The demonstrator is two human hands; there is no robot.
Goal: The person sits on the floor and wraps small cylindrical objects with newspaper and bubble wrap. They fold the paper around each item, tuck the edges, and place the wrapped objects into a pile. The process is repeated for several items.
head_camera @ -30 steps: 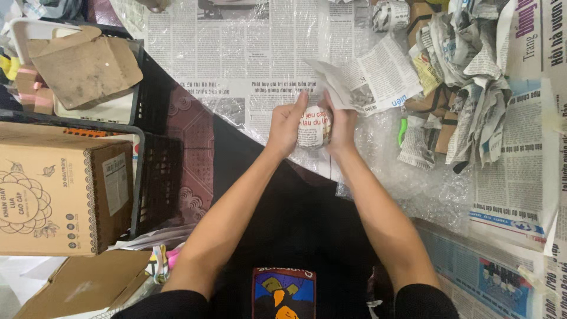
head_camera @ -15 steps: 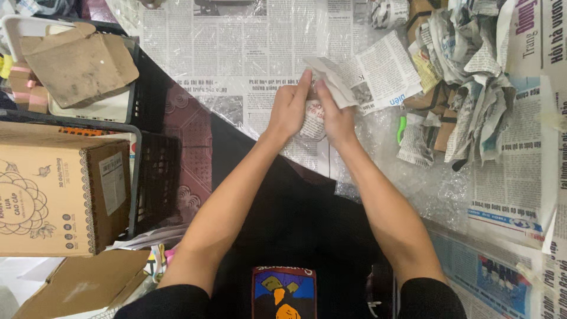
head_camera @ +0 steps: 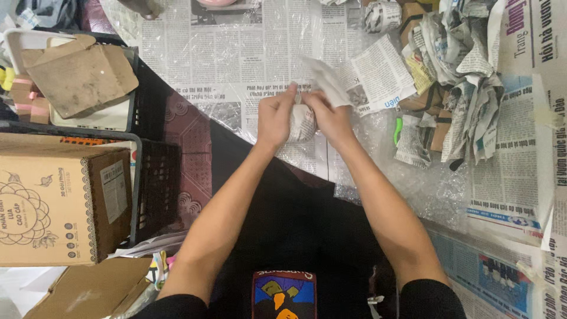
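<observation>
Since a moment ago the loose newspaper flap (head_camera: 331, 85) has been drawn up and over, and both hands have closed tighter around the small bundle (head_camera: 302, 123). Above the newspaper-covered tabletop (head_camera: 224, 53), the left hand (head_camera: 274, 118) cups the bundle's side while the right hand (head_camera: 331, 118) pinches the flap. The wrapping looks mid-way; next the flap wants folding down snugly.

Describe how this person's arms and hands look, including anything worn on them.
Both forearms are bare down to the left hand and right hand. No gloves, rings, watch or bracelets show. Short black sleeves cover the upper arms at the bottom edge.
</observation>
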